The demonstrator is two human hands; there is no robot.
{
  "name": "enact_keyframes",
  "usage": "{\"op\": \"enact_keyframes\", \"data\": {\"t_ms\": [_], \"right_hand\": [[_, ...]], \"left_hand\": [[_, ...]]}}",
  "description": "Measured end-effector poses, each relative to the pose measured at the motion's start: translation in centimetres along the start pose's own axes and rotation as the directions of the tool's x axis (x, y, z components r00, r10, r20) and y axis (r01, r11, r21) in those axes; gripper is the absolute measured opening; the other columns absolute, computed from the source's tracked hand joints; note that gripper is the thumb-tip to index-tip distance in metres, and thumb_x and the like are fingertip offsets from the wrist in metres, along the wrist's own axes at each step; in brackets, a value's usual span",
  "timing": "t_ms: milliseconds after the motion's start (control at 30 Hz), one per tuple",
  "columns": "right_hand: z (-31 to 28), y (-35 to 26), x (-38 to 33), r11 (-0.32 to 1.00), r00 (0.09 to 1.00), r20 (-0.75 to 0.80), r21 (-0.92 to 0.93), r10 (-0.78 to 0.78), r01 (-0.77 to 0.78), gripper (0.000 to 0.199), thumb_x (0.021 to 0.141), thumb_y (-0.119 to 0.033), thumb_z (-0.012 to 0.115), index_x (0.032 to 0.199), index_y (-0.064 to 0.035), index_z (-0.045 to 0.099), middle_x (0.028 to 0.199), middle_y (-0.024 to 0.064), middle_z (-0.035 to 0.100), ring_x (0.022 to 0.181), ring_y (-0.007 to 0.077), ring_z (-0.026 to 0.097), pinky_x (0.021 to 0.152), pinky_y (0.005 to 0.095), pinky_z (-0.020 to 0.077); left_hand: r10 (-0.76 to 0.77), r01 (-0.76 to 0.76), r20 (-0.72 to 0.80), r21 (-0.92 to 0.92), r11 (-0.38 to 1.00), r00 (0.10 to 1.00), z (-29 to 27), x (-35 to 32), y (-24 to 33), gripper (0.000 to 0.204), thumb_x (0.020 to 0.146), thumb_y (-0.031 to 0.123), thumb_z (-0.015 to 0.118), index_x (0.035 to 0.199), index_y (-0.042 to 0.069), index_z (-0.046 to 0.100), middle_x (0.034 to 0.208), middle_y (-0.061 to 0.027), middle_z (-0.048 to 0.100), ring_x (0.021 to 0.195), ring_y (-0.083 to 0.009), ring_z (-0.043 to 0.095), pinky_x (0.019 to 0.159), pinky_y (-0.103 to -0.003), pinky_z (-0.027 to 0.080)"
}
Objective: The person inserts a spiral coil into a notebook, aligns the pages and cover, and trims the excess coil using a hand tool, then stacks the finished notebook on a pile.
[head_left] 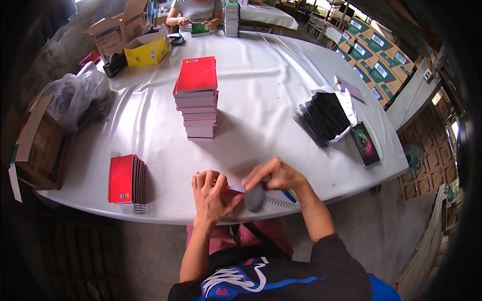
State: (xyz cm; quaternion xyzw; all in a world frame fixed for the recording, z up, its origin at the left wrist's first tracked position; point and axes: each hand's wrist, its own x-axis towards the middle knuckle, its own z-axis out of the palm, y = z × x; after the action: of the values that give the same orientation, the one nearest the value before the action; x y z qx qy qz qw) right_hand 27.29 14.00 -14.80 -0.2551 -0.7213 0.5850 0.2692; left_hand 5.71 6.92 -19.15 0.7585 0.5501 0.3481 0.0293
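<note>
At the near edge of the table, my left hand (207, 194) has its fingers bent over a small red notebook (234, 190), holding it down; the hand hides most of it. My right hand (278, 175) has its fingers around the top of a grey rounded object (254, 197), blurred by motion, against the notebook's right end. From there a thin dark wire coil (283, 202) runs out to the right, below my right wrist. A blue strip-like thing (288, 195) lies under that wrist, partly hidden.
A tall stack of red notebooks (197, 75) stands ahead; coil-bound red ones (120, 178) are piled at left. Black coils (325, 118) lie on white wrapping at right, beside a dark box (365, 144). Across the table, a person's hands (198, 25) handle a green notebook (200, 29).
</note>
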Motion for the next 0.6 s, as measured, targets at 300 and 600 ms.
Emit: {"op": "enact_keyframes", "data": {"t_ms": [300,600], "right_hand": [[0.2,-0.1,1.2,0.920,0.970,-0.244,-0.383,-0.015,-0.082,0.034,0.059,0.012,0.060,0.088,-0.0016,0.073,0.085,0.0145,0.070,0.081,0.0211,0.068,0.075,0.0278,0.0523],[0.7,1.0,1.1,0.976,0.980,-0.136,-0.180,-0.148,0.122,0.037,0.061,0.004,0.062,0.093,-0.0110,0.074,0.082,0.0111,0.070,0.072,0.0186,0.066,0.069,0.0259,0.0509]], "left_hand": [[0.010,-0.020,-0.151,-0.065,0.998,0.989,-0.1,0.8,0.4,0.055,0.055,0.047,0.083,0.074,0.005,0.054,0.109,-0.0155,0.045,0.104,-0.0340,0.040,0.087,-0.044,0.037],[-0.195,0.128,-0.147,-0.371,0.920,0.970,1.2,-0.2,-0.9,0.067,0.044,0.044,0.089,0.086,0.006,0.052,0.116,-0.0177,0.036,0.103,-0.0340,0.043,0.078,-0.044,0.044]]}}
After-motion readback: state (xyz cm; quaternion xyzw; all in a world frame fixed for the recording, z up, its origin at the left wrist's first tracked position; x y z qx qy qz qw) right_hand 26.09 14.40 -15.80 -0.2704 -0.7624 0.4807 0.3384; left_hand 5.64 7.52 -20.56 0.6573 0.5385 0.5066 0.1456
